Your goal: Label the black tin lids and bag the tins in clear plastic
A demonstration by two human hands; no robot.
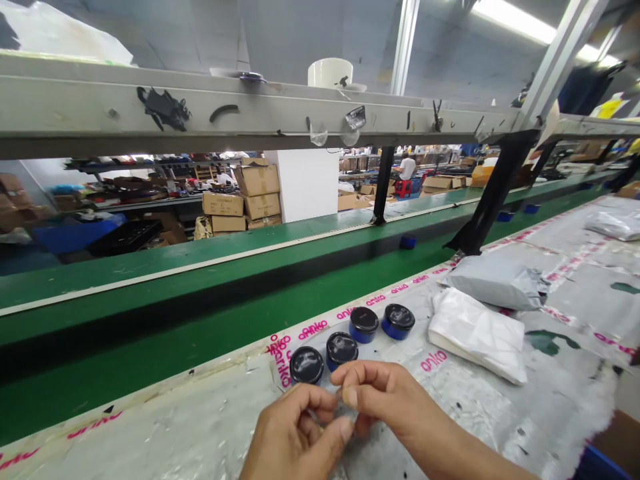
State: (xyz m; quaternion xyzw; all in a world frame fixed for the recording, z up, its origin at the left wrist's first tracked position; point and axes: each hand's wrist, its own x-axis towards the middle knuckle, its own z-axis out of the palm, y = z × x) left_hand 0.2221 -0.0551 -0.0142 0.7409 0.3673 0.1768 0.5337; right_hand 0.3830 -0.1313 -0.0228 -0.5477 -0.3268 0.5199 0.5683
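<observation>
Over a worktable wrapped in pale plastic sheet, a person's two bare hands come together near the bottom of the view. The left hand has its fingers curled inward, the thumb reaching toward the other hand; the right hand has its thumb and forefinger drawn close at the tips. Whether either one pinches something small between the fingertips — the spot is partly hidden — I cannot tell. Just beyond the hands stand four round containers, upright, with glossy black tops and blue sides, near one another in a loose slanting row; the second from the left is nearest to the right hand's fingers, though contact cannot be made out. Tape lettered "anko" in pink runs along the far edge of the table. To the right of the containers lies a white packet, with a grey plastic bag just behind it. Past the table edge runs a green belt — a blue object sits on it — and above hangs a scuffed shelf bearing a white roll.
</observation>
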